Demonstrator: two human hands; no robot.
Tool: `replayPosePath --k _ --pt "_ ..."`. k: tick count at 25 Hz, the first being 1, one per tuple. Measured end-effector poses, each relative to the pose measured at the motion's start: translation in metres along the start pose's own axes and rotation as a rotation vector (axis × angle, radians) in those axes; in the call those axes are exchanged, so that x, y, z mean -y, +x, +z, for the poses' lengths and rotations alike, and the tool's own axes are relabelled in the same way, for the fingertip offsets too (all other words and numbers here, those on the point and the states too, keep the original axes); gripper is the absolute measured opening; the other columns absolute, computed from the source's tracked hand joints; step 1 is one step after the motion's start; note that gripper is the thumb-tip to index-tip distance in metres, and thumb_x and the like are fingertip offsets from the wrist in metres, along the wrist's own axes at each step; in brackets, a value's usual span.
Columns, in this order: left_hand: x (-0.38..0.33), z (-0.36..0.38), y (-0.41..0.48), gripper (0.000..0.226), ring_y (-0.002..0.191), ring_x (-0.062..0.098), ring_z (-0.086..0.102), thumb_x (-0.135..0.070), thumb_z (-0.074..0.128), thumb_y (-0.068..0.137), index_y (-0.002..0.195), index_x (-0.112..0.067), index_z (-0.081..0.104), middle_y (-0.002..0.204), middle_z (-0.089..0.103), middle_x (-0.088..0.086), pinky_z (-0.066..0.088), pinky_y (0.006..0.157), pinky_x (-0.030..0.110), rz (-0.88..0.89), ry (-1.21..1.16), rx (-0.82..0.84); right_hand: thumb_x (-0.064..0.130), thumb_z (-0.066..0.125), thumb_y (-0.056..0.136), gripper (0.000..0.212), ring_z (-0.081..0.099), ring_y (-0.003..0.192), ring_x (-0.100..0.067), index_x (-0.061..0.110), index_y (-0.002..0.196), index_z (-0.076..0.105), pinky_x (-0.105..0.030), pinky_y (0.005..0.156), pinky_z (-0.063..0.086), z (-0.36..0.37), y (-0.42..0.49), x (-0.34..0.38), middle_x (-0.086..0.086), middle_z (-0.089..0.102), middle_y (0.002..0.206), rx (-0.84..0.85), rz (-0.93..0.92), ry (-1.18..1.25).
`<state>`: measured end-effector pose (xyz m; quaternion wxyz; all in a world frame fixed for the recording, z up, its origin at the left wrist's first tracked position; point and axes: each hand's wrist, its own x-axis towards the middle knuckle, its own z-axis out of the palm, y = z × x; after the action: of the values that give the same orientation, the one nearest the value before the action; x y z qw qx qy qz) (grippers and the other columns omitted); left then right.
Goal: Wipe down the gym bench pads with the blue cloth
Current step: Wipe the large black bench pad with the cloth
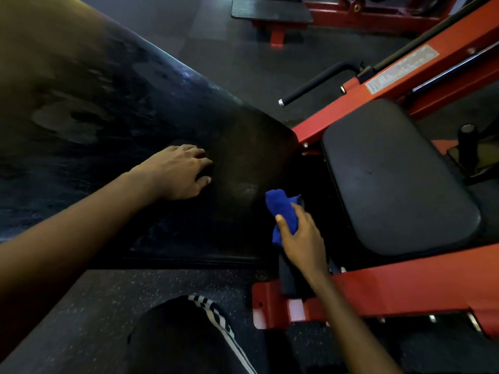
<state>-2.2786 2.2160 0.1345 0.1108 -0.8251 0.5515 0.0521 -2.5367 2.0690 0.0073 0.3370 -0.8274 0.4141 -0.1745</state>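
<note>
A long black back pad (113, 109) slopes across the left of the head view, its surface smeared with marks. My left hand (175, 171) rests on its lower part, fingers spread flat. A smaller black seat pad (391, 179) lies to the right on the red frame. My right hand (302, 238) grips the bunched blue cloth (280, 209) in the gap between the two pads, at the lower corner of the back pad.
The red machine frame (405, 287) runs along the right and across the lower right. A black handle bar (313, 83) sticks out beyond the seat. Another red machine with a black foot plate (270, 10) stands at the far top. My knee (189, 336) is at the bottom.
</note>
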Motion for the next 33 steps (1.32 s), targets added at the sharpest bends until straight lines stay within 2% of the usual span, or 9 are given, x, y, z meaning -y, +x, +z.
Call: replayPosePath --k 5,10,14,17,21,24,28,31,33 --pt "0.000 0.016 -0.019 0.066 0.157 0.021 0.008 -0.054 0.020 0.103 0.162 -0.027 0.016 0.170 0.011 0.006 0.007 0.126 0.037 -0.034 0.020 -0.063 0.045 0.056 0.100 0.040 0.060 0.117 -0.043 0.021 0.132 0.055 -0.046 0.090 0.047 -0.001 0.047 -0.027 -0.017 0.061 0.130 -0.053 0.249 -0.034" --pt "0.004 0.020 -0.016 0.067 0.157 0.020 0.011 -0.056 0.023 0.102 0.161 -0.027 0.021 0.169 0.015 0.004 0.009 0.125 0.038 -0.032 0.032 -0.097 0.056 0.052 0.098 0.046 0.063 0.116 -0.027 0.031 0.136 0.056 -0.039 0.087 0.050 0.018 -0.050 0.044 0.002 0.059 0.135 -0.128 -0.020 0.073" --pt "0.006 0.022 -0.013 0.073 0.155 0.023 0.019 -0.062 0.021 0.096 0.159 -0.026 0.029 0.167 0.023 0.006 0.014 0.125 0.040 -0.015 0.027 -0.112 0.060 0.048 0.101 0.051 0.050 0.138 -0.020 0.039 0.147 0.047 -0.035 0.109 0.047 0.048 -0.106 0.067 0.002 0.046 0.154 -0.026 -0.320 0.196" --pt "0.007 0.021 -0.013 0.083 0.155 0.024 0.020 -0.067 0.011 0.089 0.159 -0.026 0.031 0.167 0.025 0.007 0.015 0.125 0.042 -0.011 0.009 -0.110 0.064 0.045 0.099 0.055 0.052 0.136 -0.029 0.039 0.147 0.044 -0.044 0.109 0.046 0.042 -0.083 0.004 -0.003 0.046 0.153 -0.125 -0.214 0.155" --pt "0.006 0.023 -0.014 0.084 0.155 0.024 0.019 -0.068 0.010 0.087 0.159 -0.028 0.029 0.167 0.023 0.007 0.014 0.125 0.041 -0.013 0.008 -0.114 0.058 0.047 0.096 0.061 0.046 0.140 -0.017 0.017 0.139 0.058 -0.012 0.109 0.034 0.025 -0.057 -0.047 -0.001 0.041 0.157 -0.311 -0.039 0.218" --pt "0.007 0.023 -0.013 0.084 0.154 0.025 0.021 -0.068 0.011 0.087 0.158 -0.029 0.031 0.166 0.025 0.007 0.015 0.124 0.042 -0.005 0.017 -0.130 0.060 0.045 0.097 0.055 0.047 0.136 -0.003 0.018 0.126 0.064 -0.021 0.102 0.043 0.031 -0.058 -0.019 0.012 0.041 0.157 -0.342 -0.003 0.282" --pt "0.007 0.025 -0.011 0.071 0.154 0.025 0.023 -0.060 0.024 0.096 0.158 -0.027 0.033 0.166 0.026 0.008 0.017 0.124 0.042 -0.010 0.038 -0.149 0.063 0.050 0.096 0.050 0.040 0.145 -0.011 0.033 0.136 0.056 -0.036 0.109 0.044 0.045 -0.075 0.031 0.012 0.035 0.160 -0.212 -0.215 0.207" --pt "0.006 0.024 -0.013 0.073 0.154 0.025 0.022 -0.061 0.022 0.095 0.158 -0.026 0.033 0.166 0.026 0.008 0.016 0.124 0.042 -0.006 0.029 -0.149 0.054 0.053 0.098 0.046 0.040 0.144 -0.011 0.037 0.140 0.053 -0.026 0.109 0.041 0.032 -0.068 -0.004 0.010 0.035 0.159 -0.129 -0.379 0.108" --pt "0.005 0.023 -0.014 0.080 0.154 0.026 0.023 -0.066 0.014 0.091 0.158 -0.026 0.032 0.166 0.026 0.008 0.017 0.125 0.042 0.001 0.025 -0.147 0.052 0.052 0.097 0.047 0.048 0.138 -0.016 0.028 0.137 0.059 -0.019 0.107 0.037 0.017 -0.052 -0.057 0.003 0.042 0.154 -0.220 -0.245 0.081"
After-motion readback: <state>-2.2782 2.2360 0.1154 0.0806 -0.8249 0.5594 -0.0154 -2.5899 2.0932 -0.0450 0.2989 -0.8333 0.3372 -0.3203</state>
